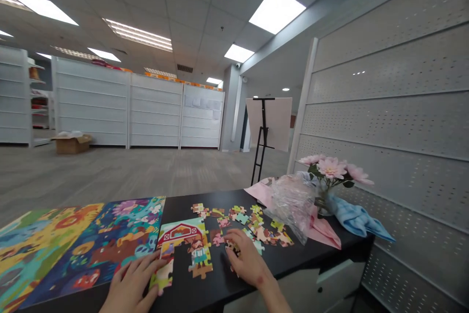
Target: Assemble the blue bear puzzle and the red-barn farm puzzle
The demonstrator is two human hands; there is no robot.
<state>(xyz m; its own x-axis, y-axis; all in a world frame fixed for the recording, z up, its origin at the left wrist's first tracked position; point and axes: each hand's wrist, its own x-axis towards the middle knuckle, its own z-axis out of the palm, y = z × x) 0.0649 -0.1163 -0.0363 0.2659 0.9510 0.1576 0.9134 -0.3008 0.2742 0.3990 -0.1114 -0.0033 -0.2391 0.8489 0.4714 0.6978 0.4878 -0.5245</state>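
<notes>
Puzzle (185, 249), left hand (132, 286) flat, right hand (247, 261) palm-down

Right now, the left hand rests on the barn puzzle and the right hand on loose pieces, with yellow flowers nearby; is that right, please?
Not quite: the head view shows pink flowers, not yellow. The left hand is on the barn puzzle, the right hand on loose pieces.

Head-worn view, facing forward and slightly down, close over the black table (311, 259) at the near edge, where left hand (134, 283) and right hand (247, 259) show; floor (110, 171) and shelving walls (154, 108) lie far.
</notes>
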